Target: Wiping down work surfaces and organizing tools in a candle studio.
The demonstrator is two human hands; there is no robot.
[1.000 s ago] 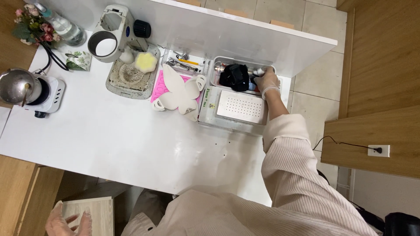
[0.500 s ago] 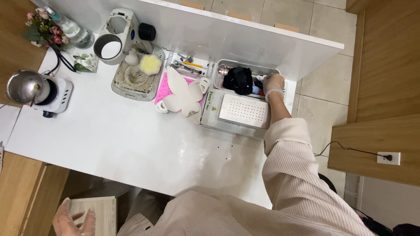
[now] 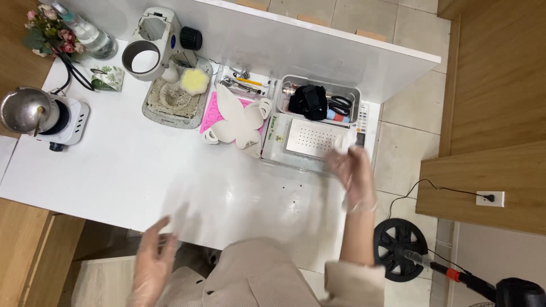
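Note:
My right hand (image 3: 351,173), in a thin clear glove, hovers blurred over the white table (image 3: 142,170) just in front of a flat metal plate with small holes (image 3: 311,138). Its fingers are spread and hold nothing. Behind the plate stands a clear bin (image 3: 318,102) with a black object and scissors in it. My left hand (image 3: 152,262), also gloved and blurred, hangs open below the table's near edge. Left of the plate lies a white butterfly-shaped piece (image 3: 239,120) on a pink mat (image 3: 211,113).
At the back left stand a white stereo microscope (image 3: 156,45) on a stained base, a yellow flower shape (image 3: 194,81), a small tool tray (image 3: 242,82), a metal pot on a white hotplate (image 3: 42,116), flowers and a bottle. A black chair wheel (image 3: 401,250) is on the tiled floor.
My right hand has pulled back out of the clear bin toward me, now past the perforated plate. My left hand has risen from beside my lap toward the table's edge.

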